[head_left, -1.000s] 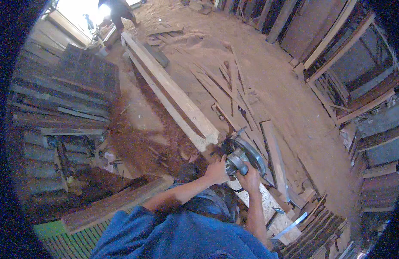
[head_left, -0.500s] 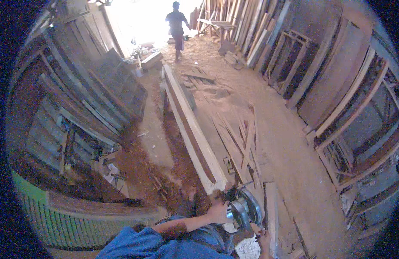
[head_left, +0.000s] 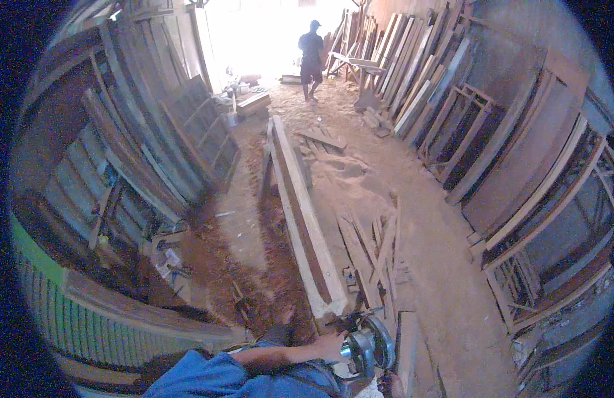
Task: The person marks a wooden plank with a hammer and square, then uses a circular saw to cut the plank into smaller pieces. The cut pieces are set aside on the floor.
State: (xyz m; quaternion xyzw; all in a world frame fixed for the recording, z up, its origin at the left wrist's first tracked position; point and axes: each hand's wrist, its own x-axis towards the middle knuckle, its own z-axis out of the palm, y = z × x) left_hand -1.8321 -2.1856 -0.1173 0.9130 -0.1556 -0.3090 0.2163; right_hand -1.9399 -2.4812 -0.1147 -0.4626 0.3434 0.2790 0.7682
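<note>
A handheld circular saw (head_left: 365,351) with a round metal guard sits low in the head view, just past the near end of a long pale wooden beam (head_left: 295,205). My left hand (head_left: 329,347) reaches across from the left and is closed round the saw's near-left side. Close beside the saw's right rear, my right hand (head_left: 391,385) shows only in part at the lower edge. Its fingers are dark and blurred, so their grip cannot be made out. The beam has a dark lengthwise channel and runs away from me.
Loose offcuts (head_left: 370,249) lie right of the beam on the sawdust-covered floor (head_left: 440,265). Planks (head_left: 413,60) and frames (head_left: 549,205) lean along the right wall; panels (head_left: 201,126) lean at left. A green slatted piece (head_left: 88,325) stands near left. A person (head_left: 311,60) is by the bright opening.
The view has shifted, so the beam sits lower. My hands and the saw appear slightly lower and further left. The distant person has moved further off towards the opening.
</note>
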